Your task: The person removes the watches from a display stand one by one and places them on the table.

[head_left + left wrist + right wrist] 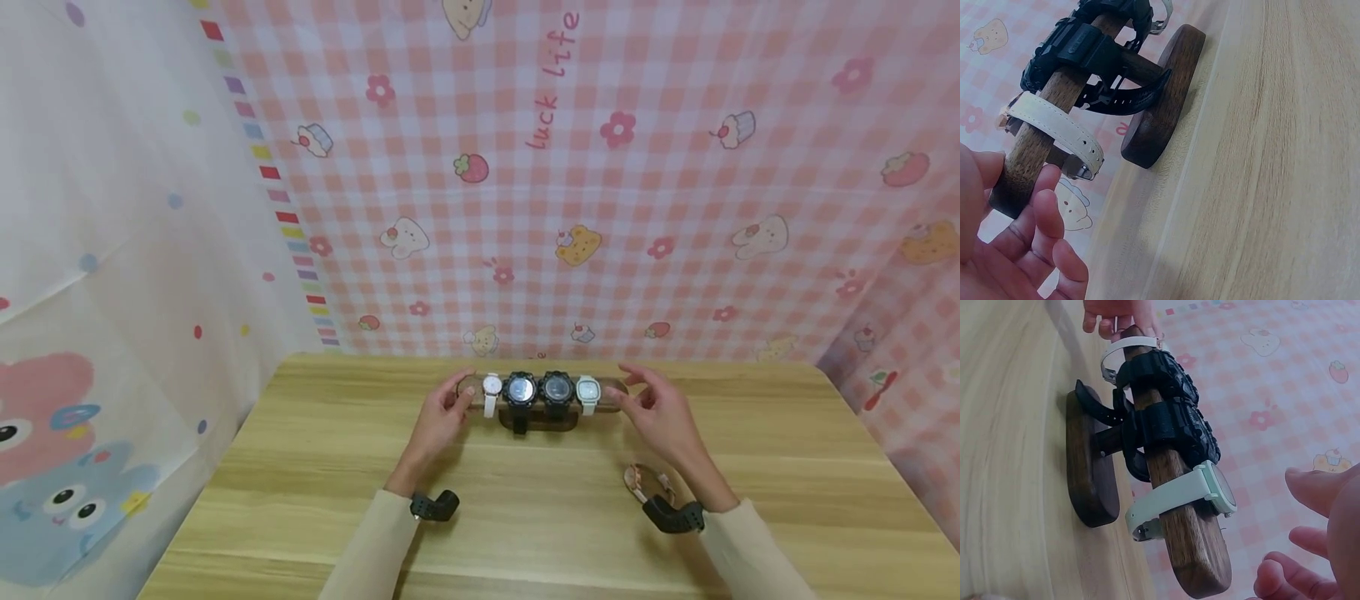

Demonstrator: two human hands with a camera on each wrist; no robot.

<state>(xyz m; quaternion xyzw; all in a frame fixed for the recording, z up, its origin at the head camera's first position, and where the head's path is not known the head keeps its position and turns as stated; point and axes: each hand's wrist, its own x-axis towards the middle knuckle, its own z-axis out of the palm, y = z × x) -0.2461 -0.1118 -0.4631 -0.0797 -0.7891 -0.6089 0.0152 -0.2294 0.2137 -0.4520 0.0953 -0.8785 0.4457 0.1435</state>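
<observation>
Lengthwise, the wooden bar (1197, 550) runs left to right, left fingers (1047, 215) pinching 1 end, right fingers (1272, 578) spread.

Soft, even light fills the head view, with faint shadows on the worktop (540, 517); both wrist views look dimmer, cooler and slightly hazy.

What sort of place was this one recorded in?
Probably a small tabletop filming corner, perhaps indoors at home: a wood-grain table sits in front of a pink checked cloth backdrop, with a white cartoon-print cloth hanging along the left side.
</observation>
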